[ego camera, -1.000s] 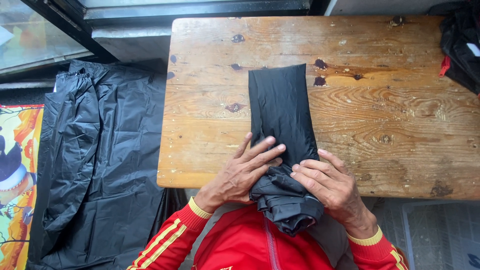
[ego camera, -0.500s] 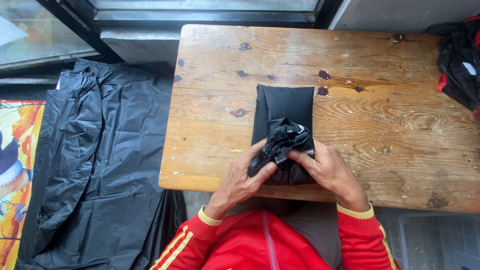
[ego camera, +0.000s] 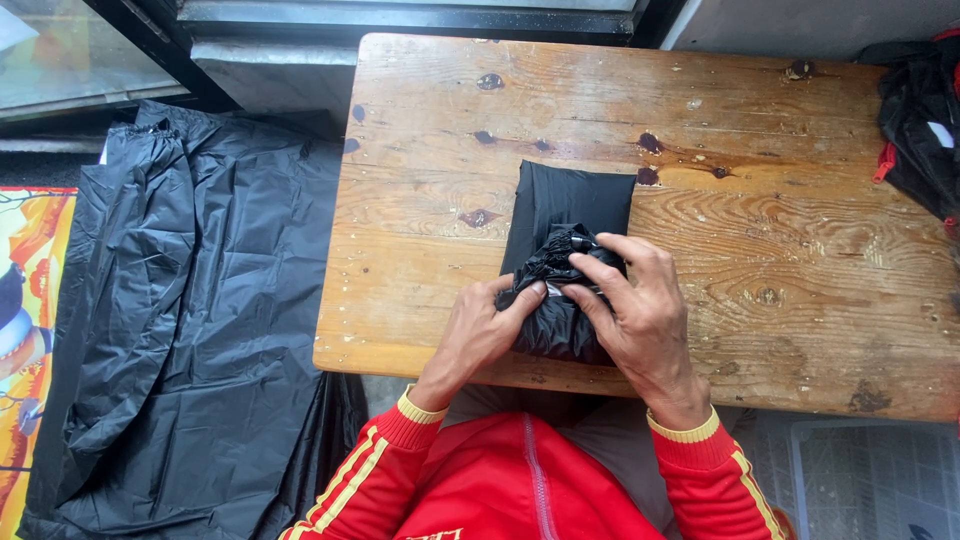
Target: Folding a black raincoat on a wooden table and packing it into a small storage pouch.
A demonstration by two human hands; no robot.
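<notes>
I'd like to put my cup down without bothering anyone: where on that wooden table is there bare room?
The table is bare right of the black folded garment, up to the black bag at the corner, and left of it to the edge. The near middle is crowded: left hand and right hand press the bundle.

I take this for a modest home or small workroom corner by a window: a worn, knotted wooden table (ego camera: 780,250) stands against a dark-framed glass pane (ego camera: 60,50) at eleven o'clock, with black plastic sheeting (ego camera: 190,330) heaped at nine o'clock.
</notes>
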